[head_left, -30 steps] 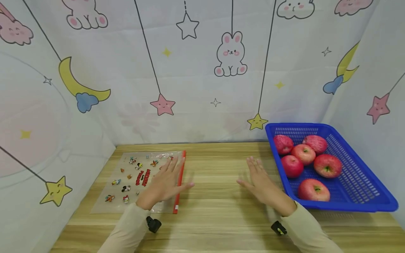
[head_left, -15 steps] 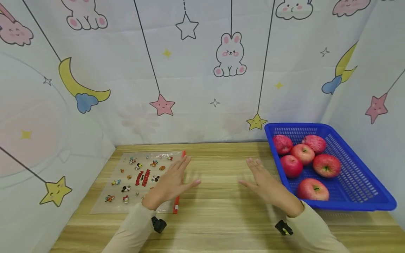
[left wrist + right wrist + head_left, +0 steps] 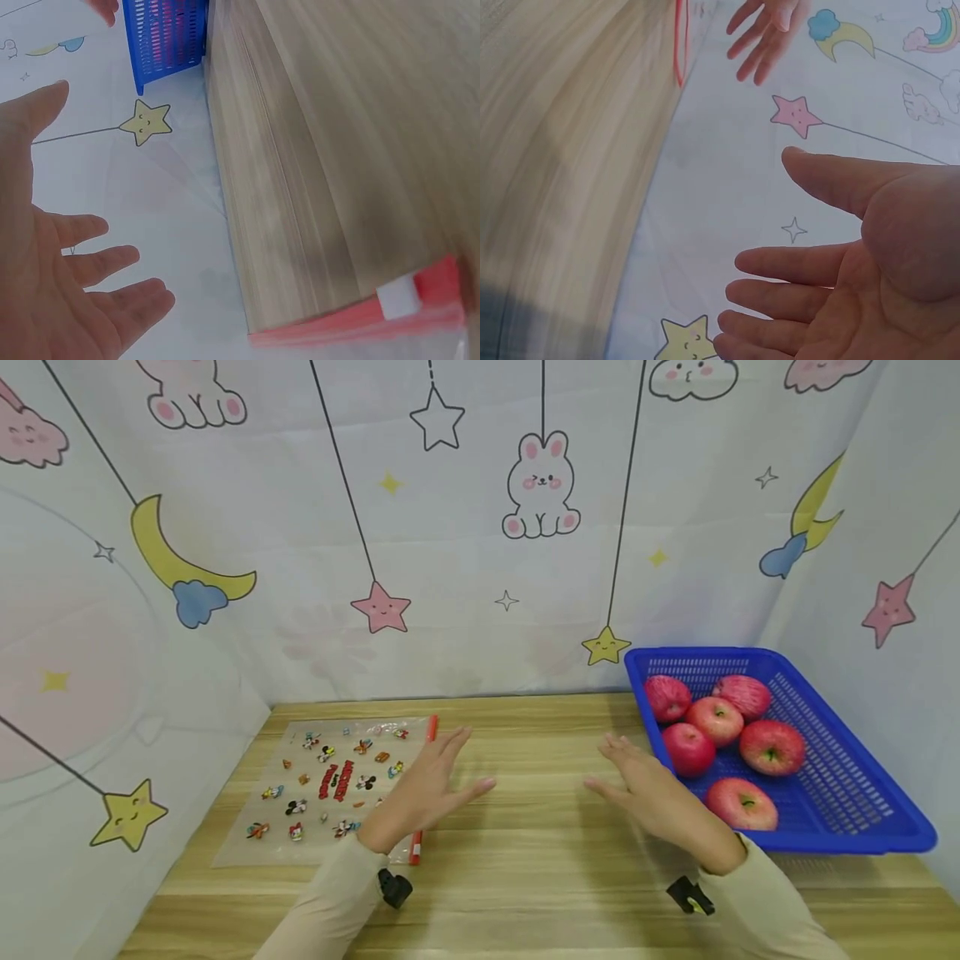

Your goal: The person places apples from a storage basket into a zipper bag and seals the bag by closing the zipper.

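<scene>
My left hand (image 3: 422,793) hovers over the right edge of a clear zip bag (image 3: 307,768) printed with small cartoon figures and edged by a red zip strip (image 3: 432,727). Its fingers are extended with the thumb apart, and it holds nothing; the left wrist view shows the bare palm (image 3: 45,300). My right hand (image 3: 660,797) is held above the table left of a blue plastic basket (image 3: 847,785), fingers extended and nothing in them. Inside the basket lie several red apples (image 3: 772,747). Part of the bag is hidden behind the left hand and sleeve.
The wood-grain table (image 3: 525,877) reaches back to a white cloth backdrop (image 3: 465,552) with printed stars, moons and rabbits. Cloth also hangs at both sides. A small black device (image 3: 394,887) sits at the left wrist and another black device (image 3: 691,895) at the right.
The left hand has moved right, from over the bag towards its zip edge, uncovering more print. The right hand has shifted slightly right. Bag and apples stay put; the head view tilts a little.
</scene>
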The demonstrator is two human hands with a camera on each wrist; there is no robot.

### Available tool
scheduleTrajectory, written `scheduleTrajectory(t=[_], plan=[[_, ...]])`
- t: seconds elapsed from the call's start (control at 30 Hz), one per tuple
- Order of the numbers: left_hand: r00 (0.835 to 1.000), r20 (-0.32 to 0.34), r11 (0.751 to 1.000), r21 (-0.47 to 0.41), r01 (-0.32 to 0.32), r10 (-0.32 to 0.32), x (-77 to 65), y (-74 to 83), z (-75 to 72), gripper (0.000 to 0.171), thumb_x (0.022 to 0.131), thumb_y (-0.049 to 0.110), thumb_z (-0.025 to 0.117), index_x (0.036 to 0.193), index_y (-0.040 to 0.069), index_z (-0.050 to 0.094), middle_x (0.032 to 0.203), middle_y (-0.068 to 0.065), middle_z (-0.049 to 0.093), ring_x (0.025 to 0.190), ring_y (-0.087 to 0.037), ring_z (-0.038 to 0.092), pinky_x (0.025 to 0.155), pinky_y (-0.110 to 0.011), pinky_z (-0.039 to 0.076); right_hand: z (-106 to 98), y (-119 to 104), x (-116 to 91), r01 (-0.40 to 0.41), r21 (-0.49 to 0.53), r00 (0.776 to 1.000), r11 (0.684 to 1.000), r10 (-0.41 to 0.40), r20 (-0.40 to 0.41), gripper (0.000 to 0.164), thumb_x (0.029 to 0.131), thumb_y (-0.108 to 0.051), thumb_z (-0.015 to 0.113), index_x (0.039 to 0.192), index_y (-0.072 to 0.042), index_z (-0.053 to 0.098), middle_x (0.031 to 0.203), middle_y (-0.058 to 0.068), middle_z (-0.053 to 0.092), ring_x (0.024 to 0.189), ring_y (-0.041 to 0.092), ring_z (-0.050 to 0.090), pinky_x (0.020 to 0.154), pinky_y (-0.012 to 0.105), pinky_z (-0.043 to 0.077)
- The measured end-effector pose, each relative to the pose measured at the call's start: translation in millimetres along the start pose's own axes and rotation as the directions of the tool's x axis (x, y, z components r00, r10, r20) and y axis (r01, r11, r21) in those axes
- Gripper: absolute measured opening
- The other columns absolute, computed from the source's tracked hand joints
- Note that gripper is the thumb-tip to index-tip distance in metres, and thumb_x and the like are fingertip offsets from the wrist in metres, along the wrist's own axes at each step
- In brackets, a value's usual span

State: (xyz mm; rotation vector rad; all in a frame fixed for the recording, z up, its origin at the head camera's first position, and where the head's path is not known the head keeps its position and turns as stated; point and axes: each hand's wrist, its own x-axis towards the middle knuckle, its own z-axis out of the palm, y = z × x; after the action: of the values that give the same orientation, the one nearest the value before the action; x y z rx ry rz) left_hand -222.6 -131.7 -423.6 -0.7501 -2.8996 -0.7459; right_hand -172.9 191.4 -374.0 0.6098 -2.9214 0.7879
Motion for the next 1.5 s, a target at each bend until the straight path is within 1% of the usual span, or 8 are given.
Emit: scheduleTrajectory(t=[0.27, 0.53, 0.8, 1.03, 1.3, 1.4, 1.43, 1.5], plan=[[1.000, 0.012, 1.000, -0.019, -0.003, 0.003, 7.3, 13.4, 2.3, 0.092, 0.090, 0.071, 0.051, 0.159, 0.016, 0.024, 0.161, -0.010, 0.028, 0.146, -0.030, 0.028, 0.112, -0.055, 0.031, -12, 2, 1, 0.007, -0.031, 1.000, 1.000, -0.008, -0.016, 0.060, 0.099, -0.031, 0.062, 0.136, 0.015, 0.050, 0.146, 0.035, 0.039, 0.138, 0.051, 0.032, 0.110, 0.061, 0.029], [1.000, -0.012, 0.999, -0.044, 0.002, -0.003, 15.5, 25.1, 2.2, 0.090, 0.089, 0.072, 0.052, 0.158, 0.018, 0.029, 0.157, -0.009, 0.036, 0.143, -0.029, 0.032, 0.110, -0.054, 0.034, -22, 10, -2, 0.029, -0.051, 0.997, 0.998, -0.032, -0.069, 0.058, 0.097, -0.027, 0.066, 0.131, 0.018, 0.052, 0.140, 0.038, 0.044, 0.131, 0.051, 0.043, 0.105, 0.061, 0.036], [1.000, -0.013, 0.997, -0.076, -0.003, 0.002, 22.3, 33.1, 4.2, 0.088, 0.090, 0.071, 0.052, 0.157, 0.019, 0.030, 0.155, -0.010, 0.038, 0.142, -0.030, 0.036, 0.110, -0.052, 0.035, -32, 19, -9, -0.015, -0.064, 0.996, 0.998, 0.009, -0.093, 0.058, 0.096, -0.023, 0.067, 0.131, 0.019, 0.050, 0.136, 0.039, 0.047, 0.127, 0.051, 0.046, 0.102, 0.061, 0.039], [0.999, -0.018, 0.994, -0.104, -0.034, 0.032, 27.3, 39.5, 8.8, 0.086, 0.091, 0.068, 0.054, 0.156, 0.016, 0.032, 0.154, -0.011, 0.039, 0.141, -0.032, 0.037, 0.111, -0.053, 0.034, -40, 29, -13, -0.012, -0.072, 0.994, 0.997, 0.004, -0.106, 0.055, 0.096, -0.022, 0.068, 0.130, 0.019, 0.052, 0.131, 0.038, 0.052, 0.124, 0.051, 0.049, 0.101, 0.062, 0.039], [0.998, 0.000, 0.992, -0.104, -0.065, 0.065, 33.4, 47.8, 14.5, 0.086, 0.092, 0.066, 0.054, 0.157, 0.015, 0.030, 0.155, -0.012, 0.037, 0.142, -0.033, 0.035, 0.111, -0.053, 0.033, -52, 40, -21, -0.068, -0.089, 0.994, 0.994, 0.060, -0.087, 0.059, 0.097, -0.025, 0.067, 0.132, 0.019, 0.050, 0.131, 0.037, 0.053, 0.121, 0.051, 0.052, 0.098, 0.063, 0.041], [0.997, 0.006, 0.991, -0.110, -0.073, 0.074, 35.6, 50.4, 16.6, 0.085, 0.092, 0.066, 0.054, 0.157, 0.017, 0.030, 0.155, -0.011, 0.038, 0.141, -0.032, 0.036, 0.111, -0.052, 0.034, -57, 45, -24, -0.082, -0.097, 0.994, 0.992, 0.075, -0.080, 0.059, 0.097, -0.026, 0.066, 0.132, 0.018, 0.050, 0.127, 0.037, 0.055, 0.113, 0.049, 0.058, 0.093, 0.062, 0.045], [0.997, 0.007, 0.991, -0.110, -0.075, 0.077, 36.2, 51.2, 17.2, 0.085, 0.092, 0.067, 0.054, 0.157, 0.017, 0.030, 0.155, -0.011, 0.038, 0.141, -0.031, 0.036, 0.111, -0.052, 0.034, -58, 46, -25, -0.086, -0.106, 0.994, 0.991, 0.078, -0.077, 0.059, 0.097, -0.026, 0.066, 0.132, 0.018, 0.050, 0.117, 0.035, 0.061, 0.102, 0.046, 0.064, 0.089, 0.060, 0.049], [0.996, 0.007, 0.990, -0.113, -0.084, 0.085, 37.3, 52.8, 18.0, 0.084, 0.092, 0.066, 0.054, 0.157, 0.017, 0.031, 0.155, -0.010, 0.038, 0.141, -0.031, 0.036, 0.111, -0.052, 0.034, -60, 50, -26, -0.088, -0.121, 0.994, 0.989, 0.079, -0.075, 0.059, 0.097, -0.026, 0.067, 0.132, 0.018, 0.050, 0.113, 0.035, 0.062, 0.091, 0.040, 0.067, 0.083, 0.058, 0.052]])
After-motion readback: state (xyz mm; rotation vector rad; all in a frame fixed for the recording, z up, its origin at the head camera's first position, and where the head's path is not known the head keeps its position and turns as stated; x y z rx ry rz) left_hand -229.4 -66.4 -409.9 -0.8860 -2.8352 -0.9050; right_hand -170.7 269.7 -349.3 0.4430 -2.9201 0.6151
